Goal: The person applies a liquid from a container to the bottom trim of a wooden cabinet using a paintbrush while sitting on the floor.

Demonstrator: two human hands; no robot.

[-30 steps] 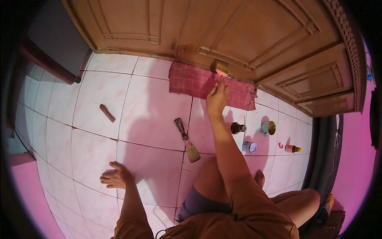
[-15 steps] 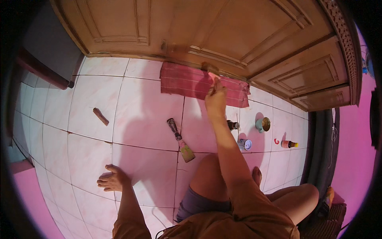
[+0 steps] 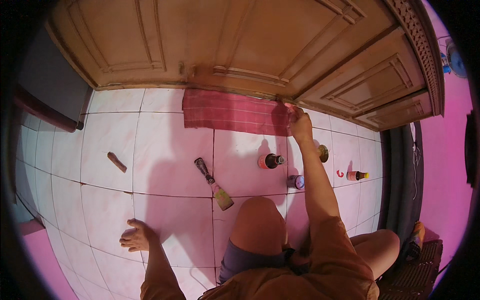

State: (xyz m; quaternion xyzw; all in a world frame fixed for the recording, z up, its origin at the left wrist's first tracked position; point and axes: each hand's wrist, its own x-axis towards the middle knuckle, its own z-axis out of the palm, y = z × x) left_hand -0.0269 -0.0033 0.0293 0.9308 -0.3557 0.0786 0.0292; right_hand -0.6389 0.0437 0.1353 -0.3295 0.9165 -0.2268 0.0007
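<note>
The right hand (image 3: 301, 125) reaches forward to the foot of the brown wooden cabinet (image 3: 270, 45), its grip closed around the pink handle of a brush (image 3: 289, 106). The brush is at the cabinet's lower edge, by the right end of a red checked cloth (image 3: 230, 112); its bristle end is hard to make out against the brown wood. The cloth lies flat on the white tile floor (image 3: 107, 210), along the bottom of the cabinet.

The left hand (image 3: 137, 236) is low over the tiles with its grip loose and fingers spread, holding nothing; whether it touches the floor I cannot tell.

Between the two hands lies a scraper (image 3: 215, 185) with a dark handle, slanting across a tile joint. A short brown stick (image 3: 117, 162) lies farther left. Near the right forearm stand a dark bottle (image 3: 271, 161) and a small can (image 3: 296, 182), and the forearm partly covers a cup (image 3: 323, 153). Farther right are a small red scrap (image 3: 340, 173) and a yellow-capped bottle (image 3: 357, 175).
</note>
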